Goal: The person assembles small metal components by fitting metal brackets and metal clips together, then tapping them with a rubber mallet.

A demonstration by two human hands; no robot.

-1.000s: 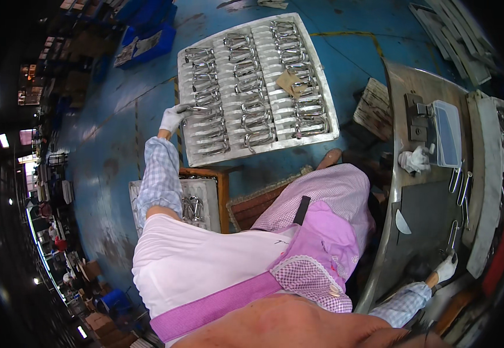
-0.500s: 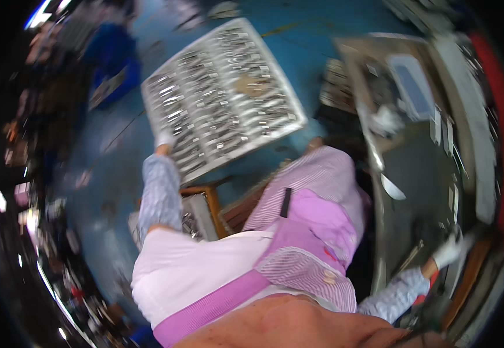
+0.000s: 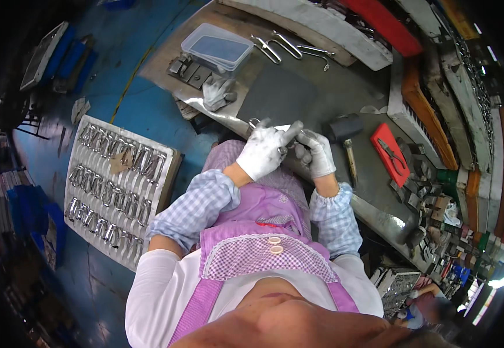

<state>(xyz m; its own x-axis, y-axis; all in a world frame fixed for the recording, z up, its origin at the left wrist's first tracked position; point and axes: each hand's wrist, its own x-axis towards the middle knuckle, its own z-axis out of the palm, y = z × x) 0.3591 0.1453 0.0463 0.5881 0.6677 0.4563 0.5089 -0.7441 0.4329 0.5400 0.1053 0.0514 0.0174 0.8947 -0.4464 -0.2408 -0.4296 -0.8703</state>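
My left hand (image 3: 262, 152), in a white work glove with grey smudged fingertips, is closed at the bench's near edge. A shiny bent metal piece (image 3: 254, 123) pokes out past its knuckles; most of it is covered by the glove. Close on its right, my gloved right hand (image 3: 317, 153) has its fingers curled in toward the left hand. What those fingers grip is hidden. Beneath both hands lies the edge of the dark metal-topped bench (image 3: 234, 113). A dark grey mat (image 3: 278, 95) is just beyond them.
A white tray (image 3: 158, 200) of looped metal pieces stands left. On the bench are a clear plastic box (image 3: 217, 46), loose gloves (image 3: 218, 93), bent metal rods (image 3: 292, 46), a hammer (image 3: 347, 136) and pliers (image 3: 392, 155) on a red block. Another person (image 3: 429, 307) shows lower right.
The view has swung toward the bench. My left hand has left the tray's edge, my right hand has come in from far right, and both now meet around the metal piece.
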